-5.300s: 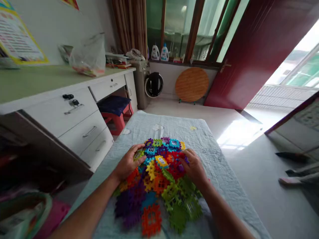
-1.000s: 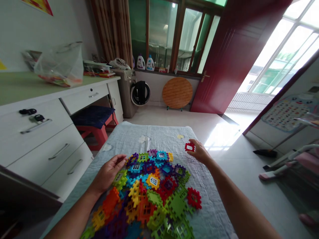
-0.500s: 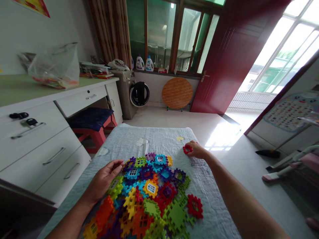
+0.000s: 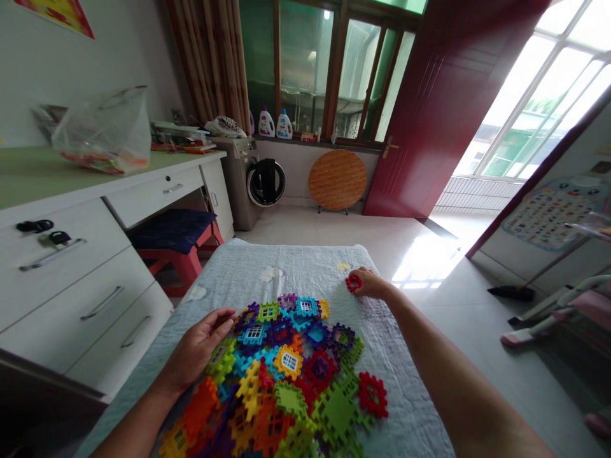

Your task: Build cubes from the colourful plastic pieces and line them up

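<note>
My right hand (image 4: 370,284) grips a red interlocking plastic block (image 4: 354,283), a frame with toothed edges, over the far right part of the cloth-covered table (image 4: 305,261). A heap of similar toothed blocks (image 4: 289,361) in many colours fills the near half of the cloth. Along the heap's left side rests my left hand (image 4: 203,343), its fingers stretched out and loosely curved. Its fingertips are at the edge of a dark purple block (image 4: 247,315); whether they touch it I cannot tell. Another red block (image 4: 373,394) lies at the heap's right edge.
A white desk with drawers (image 4: 102,302) stands on the left, with a red stool (image 4: 179,254) partly under it. Beyond are a washing machine (image 4: 241,184), a round wooden board (image 4: 338,180) against the wall and a dark red door (image 4: 420,127).
My right hand has shifted slightly left with the red block still in its fingers. The left hand stays by the heap. The whole view has moved a little.
</note>
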`<state>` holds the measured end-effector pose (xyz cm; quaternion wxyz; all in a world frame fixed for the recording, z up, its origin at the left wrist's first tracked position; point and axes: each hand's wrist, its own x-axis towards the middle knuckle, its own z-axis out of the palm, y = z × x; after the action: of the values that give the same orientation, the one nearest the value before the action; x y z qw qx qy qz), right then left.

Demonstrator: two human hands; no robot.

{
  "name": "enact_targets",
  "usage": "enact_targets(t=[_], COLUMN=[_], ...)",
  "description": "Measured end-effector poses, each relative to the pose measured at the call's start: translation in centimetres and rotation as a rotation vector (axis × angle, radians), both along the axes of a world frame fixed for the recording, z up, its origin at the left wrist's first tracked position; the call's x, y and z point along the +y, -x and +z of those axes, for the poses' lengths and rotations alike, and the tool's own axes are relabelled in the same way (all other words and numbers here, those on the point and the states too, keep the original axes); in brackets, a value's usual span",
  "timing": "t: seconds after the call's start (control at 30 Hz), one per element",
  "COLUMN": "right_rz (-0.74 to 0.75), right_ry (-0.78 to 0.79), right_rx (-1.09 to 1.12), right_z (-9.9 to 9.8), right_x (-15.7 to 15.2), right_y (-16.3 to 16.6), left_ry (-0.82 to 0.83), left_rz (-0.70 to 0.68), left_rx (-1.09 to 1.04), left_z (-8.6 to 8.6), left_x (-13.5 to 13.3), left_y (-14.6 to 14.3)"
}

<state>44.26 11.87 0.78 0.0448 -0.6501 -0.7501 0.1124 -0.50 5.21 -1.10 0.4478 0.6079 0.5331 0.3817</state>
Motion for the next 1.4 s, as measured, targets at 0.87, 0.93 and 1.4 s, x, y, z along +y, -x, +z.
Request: enact_targets(t=[0.87, 0.93, 1.4], right_rz=[-0.083, -0.083, -0.118], right_ry=[0.075, 0.072, 0.020], right_rx=[0.002, 0.008, 0.081], right_z=[0.9, 0.9, 1.2], right_x=[-0.7, -0.7, -0.3], right_y=[-3.9, -4.0, -3.9], left_ry=[0.023, 0.025, 0.032], left_rz=[-0.011, -0.017, -0.025], left_rx=[0.027, 0.028, 0.028], left_z=[0.3, 0.3, -0.2], left_x=[-0.1, -0.1, 0.1], left_y=[0.0, 0.0, 0.2])
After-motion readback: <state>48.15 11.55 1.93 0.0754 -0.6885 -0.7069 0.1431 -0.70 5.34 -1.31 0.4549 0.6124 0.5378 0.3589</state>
